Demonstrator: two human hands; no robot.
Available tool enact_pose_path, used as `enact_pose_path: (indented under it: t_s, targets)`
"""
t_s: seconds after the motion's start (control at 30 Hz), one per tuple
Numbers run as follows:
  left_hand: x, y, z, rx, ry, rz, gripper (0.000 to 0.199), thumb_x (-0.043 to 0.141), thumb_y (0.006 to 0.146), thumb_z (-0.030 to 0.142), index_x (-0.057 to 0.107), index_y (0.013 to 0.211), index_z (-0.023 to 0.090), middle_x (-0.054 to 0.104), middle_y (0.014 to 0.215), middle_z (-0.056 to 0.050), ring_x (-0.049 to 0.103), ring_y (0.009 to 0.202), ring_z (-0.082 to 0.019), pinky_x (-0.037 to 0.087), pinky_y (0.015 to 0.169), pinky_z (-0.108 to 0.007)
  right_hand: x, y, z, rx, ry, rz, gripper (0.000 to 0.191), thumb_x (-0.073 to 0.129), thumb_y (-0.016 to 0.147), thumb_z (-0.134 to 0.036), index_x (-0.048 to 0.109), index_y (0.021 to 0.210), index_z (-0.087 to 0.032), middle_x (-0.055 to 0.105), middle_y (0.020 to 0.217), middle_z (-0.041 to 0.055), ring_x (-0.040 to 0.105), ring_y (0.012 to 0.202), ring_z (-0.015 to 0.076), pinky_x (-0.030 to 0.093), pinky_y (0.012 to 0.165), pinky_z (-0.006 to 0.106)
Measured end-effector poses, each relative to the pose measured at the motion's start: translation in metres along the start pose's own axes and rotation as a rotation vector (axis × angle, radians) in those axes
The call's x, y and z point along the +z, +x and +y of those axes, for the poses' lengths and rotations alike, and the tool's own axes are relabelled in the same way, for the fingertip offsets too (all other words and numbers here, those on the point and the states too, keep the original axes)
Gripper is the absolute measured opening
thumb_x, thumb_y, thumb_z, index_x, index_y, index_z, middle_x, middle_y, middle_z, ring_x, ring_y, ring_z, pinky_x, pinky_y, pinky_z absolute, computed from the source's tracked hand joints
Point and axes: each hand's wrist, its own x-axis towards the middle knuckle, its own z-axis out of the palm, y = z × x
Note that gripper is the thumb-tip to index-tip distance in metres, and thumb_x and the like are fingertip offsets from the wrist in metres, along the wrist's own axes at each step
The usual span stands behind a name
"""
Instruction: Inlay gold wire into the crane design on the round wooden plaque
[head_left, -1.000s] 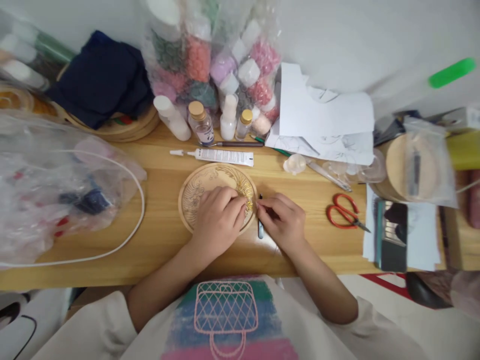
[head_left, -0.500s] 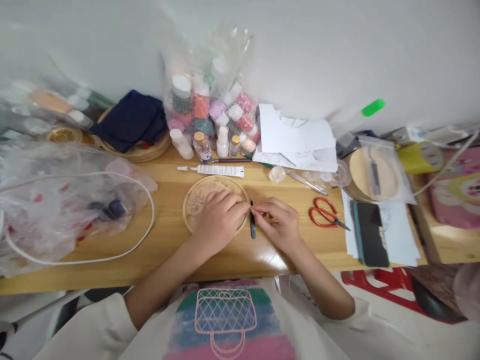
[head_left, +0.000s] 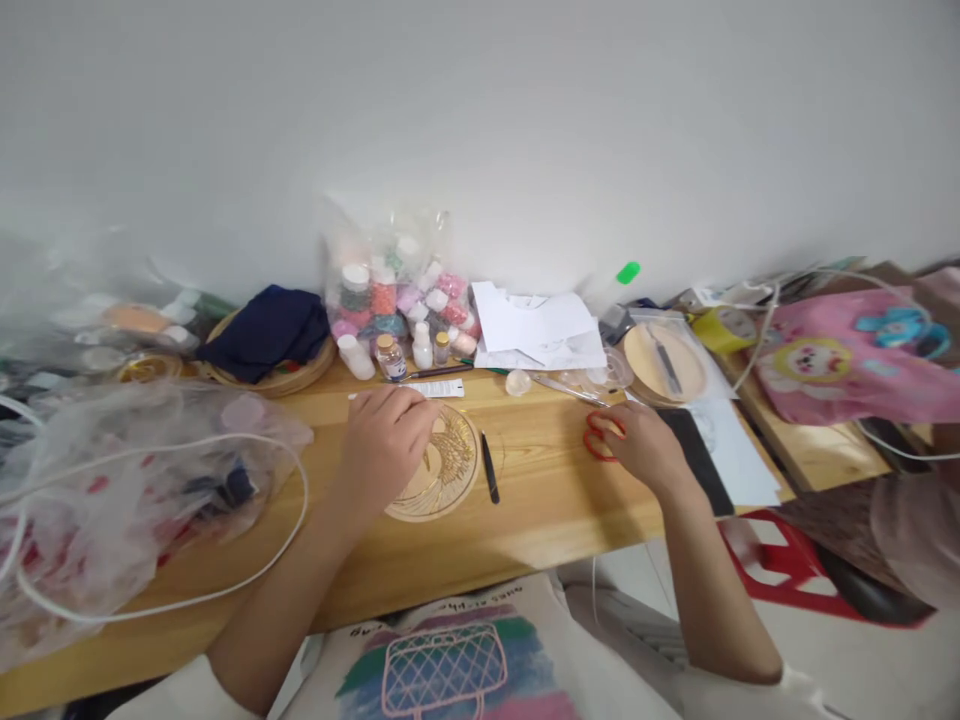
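Note:
My left hand rests over the upper left of a round wooden disc with gold line patterning. Its fingers are curled down, and whatever their tips hold is hidden. To the right of the disc lies a slim black tool that looks like tweezers. Farther right, my right hand has its fingers closed at the red-handled scissors; the hand covers part of them, and the blades do not show. A white tube lies partly behind my left hand.
Bagged jars of coloured beads, small bottles and white papers stand along the wall. Left is a clear plastic bag with a white cable. A black phone and a bagged wooden hoop sit at right.
My hands have parted. The right hand has moved right, from beside the black tool to the scissors; the left has shifted left, uncovering more of the disc. The view has tilted up and turned right.

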Motion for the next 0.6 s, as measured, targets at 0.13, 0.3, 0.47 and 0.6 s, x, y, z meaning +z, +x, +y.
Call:
enact_pose_path:
  t_s: [0.13, 0.3, 0.47, 0.6]
  targets:
    - [-0.005, 0.009, -0.003, 0.027, 0.018, 0.032, 0.018, 0.051, 0.094, 0.015, 0.066, 0.085, 0.021, 0.066, 0.079, -0.002, 0.058, 0.077, -0.019, 0.041, 0.071, -0.035, 0.001, -0.007, 0.012, 0.010, -0.094, -0.127, 0.026, 0.061, 0.068, -0.007, 0.072, 0.090, -0.017, 0.072, 0.089, 0.0095, 0.064, 0.082, 0.0216, 0.045, 0.069, 0.029]
    - [-0.012, 0.027, 0.000, 0.059, 0.019, 0.068, 0.020, 0.049, 0.096, 0.016, 0.065, 0.084, 0.021, 0.066, 0.081, -0.002, 0.056, 0.080, -0.020, 0.040, 0.072, -0.035, 0.000, -0.002, 0.001, -0.057, -0.102, -0.107, 0.010, 0.060, 0.071, -0.010, 0.066, 0.075, -0.016, 0.065, 0.075, 0.0073, 0.059, 0.068, 0.0184, 0.040, 0.060, 0.028]
    - [-0.011, 0.046, 0.003, 0.085, 0.008, 0.100, 0.020, 0.050, 0.096, 0.016, 0.065, 0.084, 0.020, 0.067, 0.081, -0.002, 0.056, 0.078, -0.019, 0.039, 0.071, -0.034, -0.049, -0.005, -0.018, -0.222, 0.077, 0.046, 0.005, 0.058, 0.077, -0.016, 0.062, 0.076, -0.019, 0.064, 0.078, 0.0030, 0.061, 0.072, 0.0164, 0.046, 0.062, 0.027]
    - [-0.001, 0.065, 0.007, 0.090, -0.007, 0.142, 0.020, 0.050, 0.096, 0.016, 0.065, 0.084, 0.020, 0.066, 0.081, -0.002, 0.056, 0.078, -0.018, 0.038, 0.069, -0.033, -0.093, -0.004, -0.061, -0.434, 0.669, 0.470, 0.007, 0.065, 0.083, -0.017, 0.063, 0.087, -0.022, 0.065, 0.084, 0.0027, 0.064, 0.081, 0.0186, 0.052, 0.070, 0.033]
